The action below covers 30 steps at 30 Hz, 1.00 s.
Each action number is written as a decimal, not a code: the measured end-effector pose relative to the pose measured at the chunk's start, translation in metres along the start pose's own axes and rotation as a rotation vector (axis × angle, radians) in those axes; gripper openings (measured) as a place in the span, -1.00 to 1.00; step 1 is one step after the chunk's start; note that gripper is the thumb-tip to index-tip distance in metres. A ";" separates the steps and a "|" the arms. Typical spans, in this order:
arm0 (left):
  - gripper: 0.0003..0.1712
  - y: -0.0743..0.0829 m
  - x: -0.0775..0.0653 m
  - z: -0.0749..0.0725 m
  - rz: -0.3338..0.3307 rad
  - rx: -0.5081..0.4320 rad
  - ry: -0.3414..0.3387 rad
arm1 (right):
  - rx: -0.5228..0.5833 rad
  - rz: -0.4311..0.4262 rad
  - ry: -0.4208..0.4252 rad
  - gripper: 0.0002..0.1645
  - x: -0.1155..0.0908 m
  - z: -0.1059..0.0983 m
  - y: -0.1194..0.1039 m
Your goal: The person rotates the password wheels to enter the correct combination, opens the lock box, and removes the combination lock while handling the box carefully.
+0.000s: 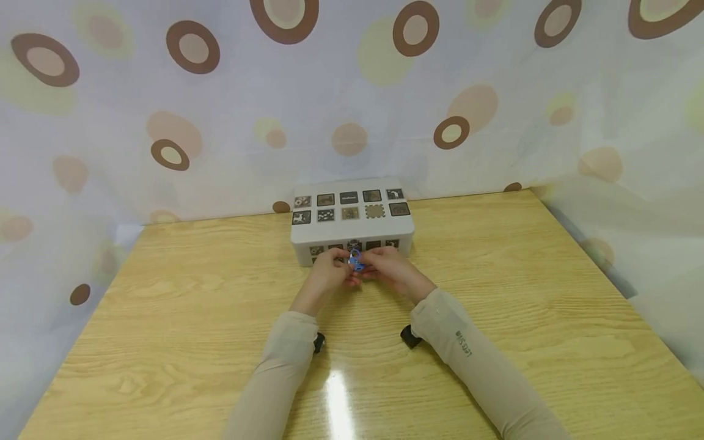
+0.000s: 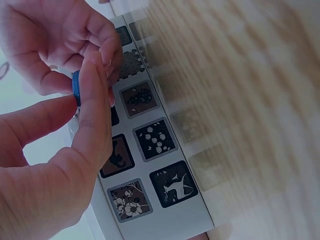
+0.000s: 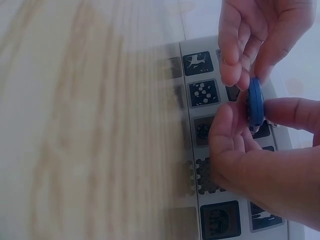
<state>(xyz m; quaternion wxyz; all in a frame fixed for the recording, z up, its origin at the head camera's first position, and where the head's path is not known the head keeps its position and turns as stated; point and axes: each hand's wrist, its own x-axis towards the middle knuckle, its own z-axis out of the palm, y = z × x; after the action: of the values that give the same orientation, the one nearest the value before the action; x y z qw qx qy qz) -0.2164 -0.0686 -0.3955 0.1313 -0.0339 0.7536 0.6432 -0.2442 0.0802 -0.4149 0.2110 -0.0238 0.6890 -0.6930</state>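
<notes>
Both hands meet over a small flat blue piece (image 1: 356,261) with a looped top, just in front of a white box (image 1: 352,229). Thumb and fingers of my left hand (image 1: 327,272) pinch it from the left; my right hand (image 1: 393,269) pinches it from the right. Edge-on, the blue piece (image 3: 255,102) looks thin and rounded in the right wrist view, with a bit of shiny metal beside it. In the left wrist view, most of the blue piece (image 2: 76,88) hides behind the fingers. Its exact kind is unclear.
The box carries dark printed square pictures on its lid and front. It stands at the back of a wood-grain table (image 1: 181,330), against a cloth (image 1: 352,104) patterned with circles. Black straps (image 1: 410,337) show at the wrists.
</notes>
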 end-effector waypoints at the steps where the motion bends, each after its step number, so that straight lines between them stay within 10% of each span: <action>1: -0.63 0.000 0.000 0.000 0.000 0.003 -0.001 | 0.002 -0.006 -0.001 -0.57 0.000 0.000 0.000; 30: -0.62 0.002 -0.001 0.000 -0.001 0.017 -0.010 | -0.066 -0.041 0.029 -0.60 0.001 0.001 0.004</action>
<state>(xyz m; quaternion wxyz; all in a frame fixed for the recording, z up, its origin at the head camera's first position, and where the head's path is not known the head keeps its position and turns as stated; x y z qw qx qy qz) -0.2155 -0.0685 -0.3935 0.1360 -0.0300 0.7584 0.6367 -0.2434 0.0793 -0.4184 0.1859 -0.0348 0.7140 -0.6741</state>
